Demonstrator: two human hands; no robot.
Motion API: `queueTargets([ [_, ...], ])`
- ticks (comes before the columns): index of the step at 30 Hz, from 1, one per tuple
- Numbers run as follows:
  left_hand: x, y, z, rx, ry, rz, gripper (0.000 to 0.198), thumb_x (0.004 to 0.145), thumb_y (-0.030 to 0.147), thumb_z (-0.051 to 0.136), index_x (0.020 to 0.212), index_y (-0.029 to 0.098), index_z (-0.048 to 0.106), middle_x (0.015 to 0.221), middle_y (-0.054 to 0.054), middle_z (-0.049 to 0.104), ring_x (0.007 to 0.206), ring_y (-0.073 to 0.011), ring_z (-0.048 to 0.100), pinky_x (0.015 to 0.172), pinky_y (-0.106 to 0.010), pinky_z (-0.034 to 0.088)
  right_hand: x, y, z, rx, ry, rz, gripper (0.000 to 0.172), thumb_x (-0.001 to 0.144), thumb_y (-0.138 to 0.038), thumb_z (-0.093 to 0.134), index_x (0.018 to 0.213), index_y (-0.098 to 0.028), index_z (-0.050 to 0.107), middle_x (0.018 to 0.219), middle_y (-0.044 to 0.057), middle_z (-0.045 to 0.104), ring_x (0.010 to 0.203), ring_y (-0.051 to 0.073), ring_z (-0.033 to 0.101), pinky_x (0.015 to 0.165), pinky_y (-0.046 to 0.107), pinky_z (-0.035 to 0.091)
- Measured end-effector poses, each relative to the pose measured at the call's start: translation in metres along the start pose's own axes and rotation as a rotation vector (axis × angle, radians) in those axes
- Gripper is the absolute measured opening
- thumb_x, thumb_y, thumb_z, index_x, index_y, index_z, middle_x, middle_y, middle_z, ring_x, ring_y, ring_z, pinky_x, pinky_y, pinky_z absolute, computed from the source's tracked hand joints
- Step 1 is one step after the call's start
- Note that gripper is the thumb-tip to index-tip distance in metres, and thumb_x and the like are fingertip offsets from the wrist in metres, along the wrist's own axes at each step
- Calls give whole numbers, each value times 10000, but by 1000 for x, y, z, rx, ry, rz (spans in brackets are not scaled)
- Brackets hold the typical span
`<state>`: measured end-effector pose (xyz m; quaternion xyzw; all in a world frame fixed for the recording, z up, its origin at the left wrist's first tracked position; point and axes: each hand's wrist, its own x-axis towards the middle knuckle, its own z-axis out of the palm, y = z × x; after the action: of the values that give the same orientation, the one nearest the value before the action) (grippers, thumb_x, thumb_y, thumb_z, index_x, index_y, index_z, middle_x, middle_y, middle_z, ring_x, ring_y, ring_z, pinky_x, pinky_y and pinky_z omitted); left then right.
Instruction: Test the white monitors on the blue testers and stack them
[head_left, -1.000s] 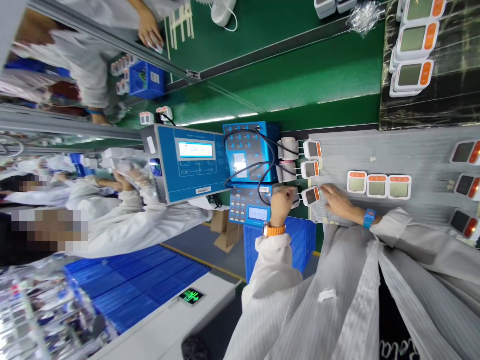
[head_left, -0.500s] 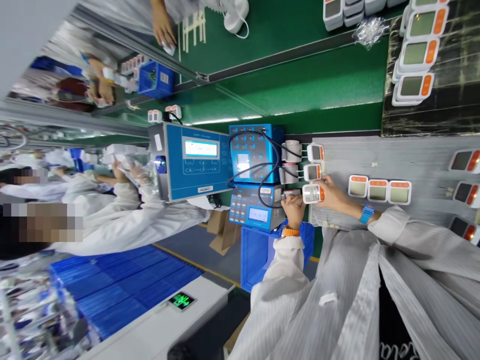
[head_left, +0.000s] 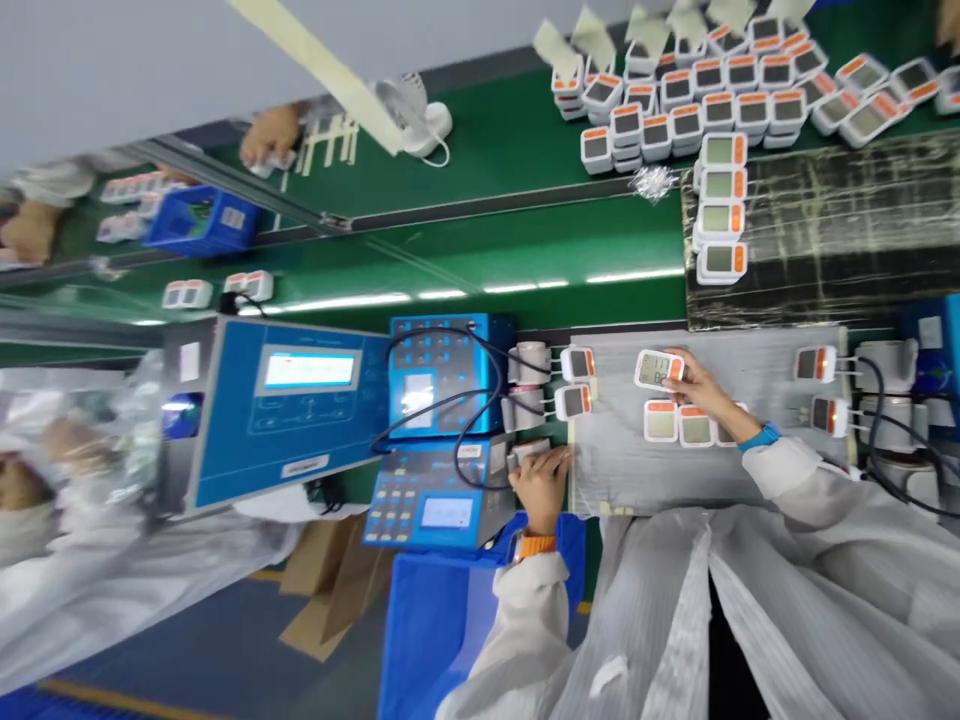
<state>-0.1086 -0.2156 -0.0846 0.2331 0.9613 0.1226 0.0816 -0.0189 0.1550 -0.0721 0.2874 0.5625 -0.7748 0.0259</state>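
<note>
The right hand (head_left: 697, 385), blue band at the wrist, pinches a small white monitor (head_left: 657, 370) by its orange-buttoned end, thumb and fingertips closed on its edge. This leaves the lit display, which shows digits, uncovered and facing up, probably so it can be read. The monitor is held just above the grey mat (head_left: 757, 455) that covers the tabletop, at 12 o'clock from a row of loose monitors (head_left: 661, 420) lying face up side by side. The left hand (head_left: 541, 478), orange band at the wrist, lies at 9 o'clock from the mat with its fingers curled over a pale cuff drum (head_left: 527, 452) at the edge of the lower blue console (head_left: 431, 500). Whether it grips the drum or only rests there cannot be told. No monitor sits against this drum. At 12 o'clock from it, two plugged monitors (head_left: 577, 363) stand against their own drums (head_left: 529, 362), wired by black hoses to the blue tester (head_left: 442, 375), seemingly kept there for checking. A larger blue instrument (head_left: 292, 400) stands at 9 o'clock. Beyond the tester, at 12 o'clock, runs the green belt (head_left: 487, 260), with stacked monitors (head_left: 720, 210) at 1 o'clock.
</note>
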Motion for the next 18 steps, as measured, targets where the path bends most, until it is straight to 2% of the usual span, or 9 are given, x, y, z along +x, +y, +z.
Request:
queueTargets([
  [5, 3, 1, -1, -4, 28, 3, 193, 970, 363, 656, 991, 299, 837, 1044, -66, 843, 936, -321, 674, 897, -469, 397, 6, -23, -64, 17, 315, 10, 760, 717, -533, 709, 1392, -250, 503, 802, -35, 667, 580, 168, 595, 533, 257, 428],
  [9, 3, 3, -1, 7, 12, -13, 206, 983, 347, 648, 1015, 290, 844, 1060, -64, 843, 963, -334, 691, 896, -472, 394, 16, -41, -101, 1, 466, 16, 688, 666, -457, 683, 1298, -230, 535, 699, -61, 633, 495, 154, 547, 476, 225, 334],
  [13, 3, 3, -1, 31, 12, -11, 206, 992, 337, 644, 1033, 303, 843, 1085, -46, 843, 971, -325, 693, 909, -475, 389, 44, -65, -119, 13, 550, -66, 550, 661, -385, 691, 1164, -249, 516, 626, -101, 568, 452, 128, 494, 450, 208, 293],
  [18, 2, 2, 0, 37, 35, 9, 202, 984, 341, 644, 1022, 302, 838, 1073, -46, 844, 955, -320, 688, 886, -466, 385, 98, -101, -132, -24, 623, -225, 440, 725, -377, 703, 1108, -226, 547, 683, -81, 545, 490, 105, 476, 467, 218, 323],
])
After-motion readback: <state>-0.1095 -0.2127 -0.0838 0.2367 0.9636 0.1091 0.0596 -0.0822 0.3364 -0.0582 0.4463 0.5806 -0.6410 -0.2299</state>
